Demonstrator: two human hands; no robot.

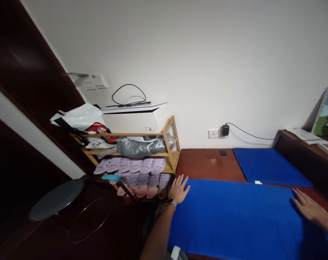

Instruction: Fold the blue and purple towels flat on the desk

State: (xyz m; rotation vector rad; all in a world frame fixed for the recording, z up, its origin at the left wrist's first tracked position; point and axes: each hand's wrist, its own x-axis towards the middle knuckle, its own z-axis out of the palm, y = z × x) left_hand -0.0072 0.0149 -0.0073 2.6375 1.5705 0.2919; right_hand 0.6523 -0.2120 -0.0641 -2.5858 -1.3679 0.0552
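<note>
Your left hand [179, 189] lies palm down over the far left corner of the large blue mat [234, 220], its fingers spread, a watch [170, 203] on the wrist. Your right hand [312, 207] lies palm down at the mat's far right corner, fingers stretched out and close together, pinching nothing that you can see. The mat lies flat across the near part of the desk [204, 164], its left side running along the desk's left edge.

Beyond it, towards the desk's far right corner, you have a smaller blue mat [269, 166] with a white tag [258, 182] on its near edge, just beside a raised dark ledge [301, 155]. Near the desk's far edge sits a small black fitting [222, 153]; on the wall above, a black charger [225, 130] is plugged in. Just off the desk's left edge, a wooden rack [172, 164] carries lilac slippers [136, 165] below a white box [131, 122].
</note>
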